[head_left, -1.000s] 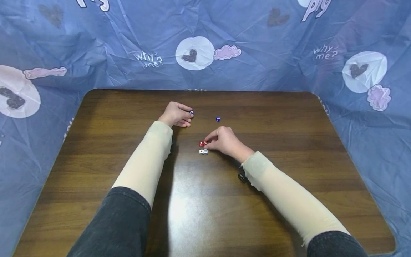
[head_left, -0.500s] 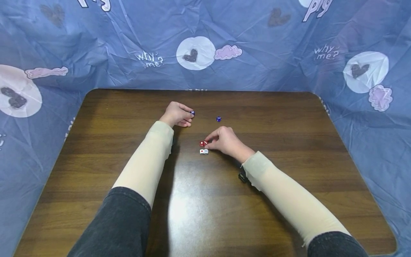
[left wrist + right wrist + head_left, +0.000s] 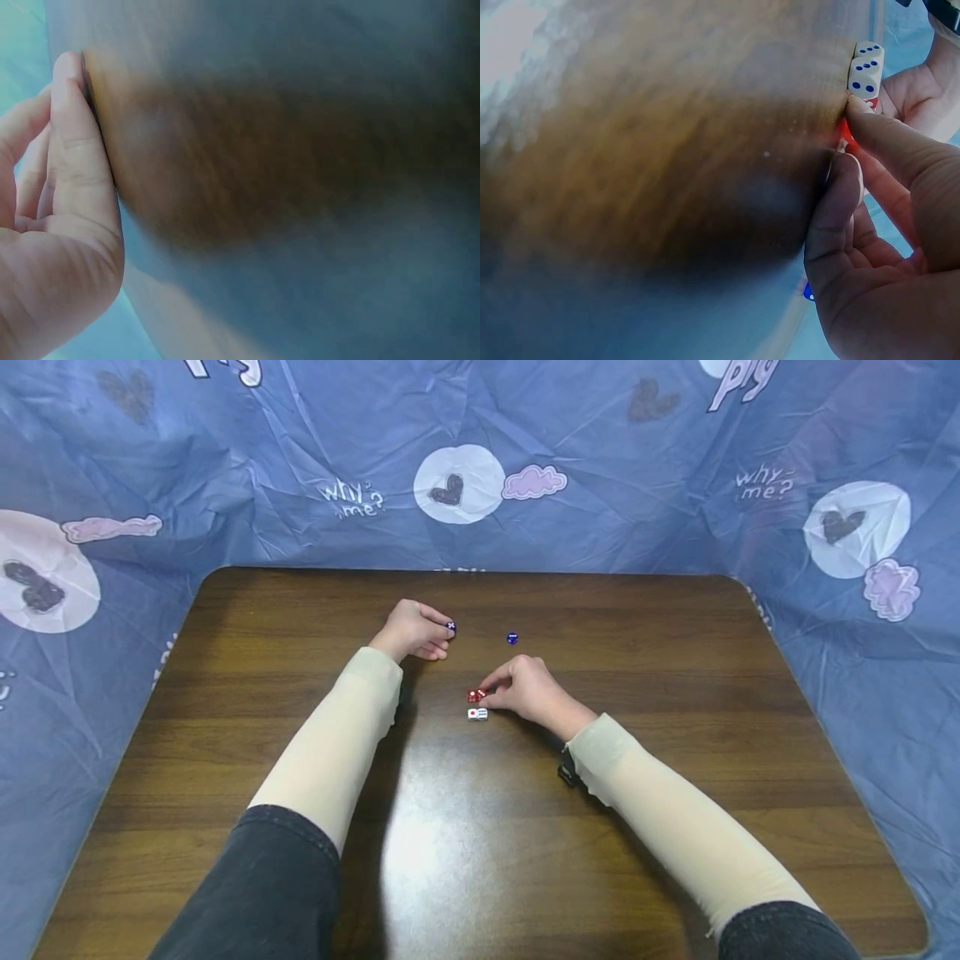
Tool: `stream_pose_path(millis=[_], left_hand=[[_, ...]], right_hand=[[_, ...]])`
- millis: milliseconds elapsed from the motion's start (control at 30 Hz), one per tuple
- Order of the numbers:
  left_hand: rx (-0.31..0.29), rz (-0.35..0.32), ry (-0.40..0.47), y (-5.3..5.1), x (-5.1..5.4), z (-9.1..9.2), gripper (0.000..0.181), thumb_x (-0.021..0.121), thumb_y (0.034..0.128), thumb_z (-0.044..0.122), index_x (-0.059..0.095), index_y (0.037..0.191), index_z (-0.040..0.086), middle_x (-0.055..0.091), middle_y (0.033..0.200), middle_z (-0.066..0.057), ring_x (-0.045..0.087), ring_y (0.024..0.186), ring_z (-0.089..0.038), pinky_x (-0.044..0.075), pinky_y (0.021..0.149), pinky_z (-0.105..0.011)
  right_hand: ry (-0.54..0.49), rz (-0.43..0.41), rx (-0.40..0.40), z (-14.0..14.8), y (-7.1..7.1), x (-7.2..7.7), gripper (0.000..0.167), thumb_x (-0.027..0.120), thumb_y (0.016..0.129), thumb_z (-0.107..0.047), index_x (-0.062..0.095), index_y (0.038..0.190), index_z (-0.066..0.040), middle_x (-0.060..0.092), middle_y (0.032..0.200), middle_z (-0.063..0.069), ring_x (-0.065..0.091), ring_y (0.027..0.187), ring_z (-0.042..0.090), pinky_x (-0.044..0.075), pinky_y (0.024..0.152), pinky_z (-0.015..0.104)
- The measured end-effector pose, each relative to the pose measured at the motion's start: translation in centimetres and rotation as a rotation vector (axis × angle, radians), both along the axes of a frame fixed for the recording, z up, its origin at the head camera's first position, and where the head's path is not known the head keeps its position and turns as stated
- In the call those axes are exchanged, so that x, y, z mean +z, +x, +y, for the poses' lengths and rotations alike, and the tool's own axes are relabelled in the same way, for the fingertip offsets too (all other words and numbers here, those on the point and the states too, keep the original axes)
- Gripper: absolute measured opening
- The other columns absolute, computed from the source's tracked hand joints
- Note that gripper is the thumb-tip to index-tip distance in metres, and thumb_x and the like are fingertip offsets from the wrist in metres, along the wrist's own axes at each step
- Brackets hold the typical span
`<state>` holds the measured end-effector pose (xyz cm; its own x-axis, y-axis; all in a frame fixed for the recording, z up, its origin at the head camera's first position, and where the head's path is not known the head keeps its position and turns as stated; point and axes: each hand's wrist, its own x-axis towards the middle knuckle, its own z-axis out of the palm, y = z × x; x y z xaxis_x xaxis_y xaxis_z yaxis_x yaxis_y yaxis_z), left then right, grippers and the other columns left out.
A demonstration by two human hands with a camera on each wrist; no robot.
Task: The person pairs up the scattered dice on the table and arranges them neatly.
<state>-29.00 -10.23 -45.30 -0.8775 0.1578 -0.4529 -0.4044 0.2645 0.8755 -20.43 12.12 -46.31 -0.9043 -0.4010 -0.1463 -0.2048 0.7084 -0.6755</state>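
Observation:
My left hand (image 3: 414, 630) pinches a blue die (image 3: 451, 627) between thumb and fingertips, low over the far-middle part of the table. In the left wrist view, this die is hidden behind the fingers. Nearer to me, my right hand (image 3: 531, 692) pinches the right one of two red dice, whose left neighbour, a red die (image 3: 472, 697), sits against it. Two white dice (image 3: 477, 714) stand side by side just in front of the red pair. Red shows between thumb and finger in the right wrist view, with the white dice (image 3: 866, 71) beyond the thumb.
Another blue die (image 3: 512, 638) lies alone beyond my right hand, to the right of my left hand. The wooden table (image 3: 637, 627) has rounded far corners. A blue printed cloth (image 3: 600, 427) hangs behind and around it.
My left hand has shifted slightly toward me with the blue die in its fingers. The right hand, the red dice and the white dice stay where they were.

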Motion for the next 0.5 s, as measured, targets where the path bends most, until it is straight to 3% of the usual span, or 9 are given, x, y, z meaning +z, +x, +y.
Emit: stream_pose_path(millis=[233, 500], left_hand=[[-0.021, -0.011, 0.036, 1.0, 0.0, 0.1, 0.023, 0.072, 0.0944, 0.0, 0.07, 0.117, -0.005, 0.07, 0.074, -0.02, 0.069, 0.055, -0.021, 0.061, 0.054, -0.033], [-0.055, 0.0, 0.047, 3.0, 0.7, 0.6, 0.026, 0.072, 0.0935, -0.002, 0.069, 0.118, -0.008, 0.07, 0.073, -0.021, 0.069, 0.054, -0.022, 0.061, 0.054, -0.033]], right_hand=[[0.002, 0.007, 0.002, 0.0, 0.0, 0.0, 0.018, 0.089, 0.082, -0.023, 0.083, 0.097, -0.016, 0.068, 0.069, -0.007, 0.059, 0.064, 0.01, 0.047, 0.058, 0.027], [0.008, 0.013, 0.005, -0.1, 0.0, 0.0, 0.018, 0.089, 0.082, -0.022, 0.083, 0.097, -0.015, 0.068, 0.069, -0.008, 0.059, 0.066, 0.009, 0.047, 0.059, 0.026]])
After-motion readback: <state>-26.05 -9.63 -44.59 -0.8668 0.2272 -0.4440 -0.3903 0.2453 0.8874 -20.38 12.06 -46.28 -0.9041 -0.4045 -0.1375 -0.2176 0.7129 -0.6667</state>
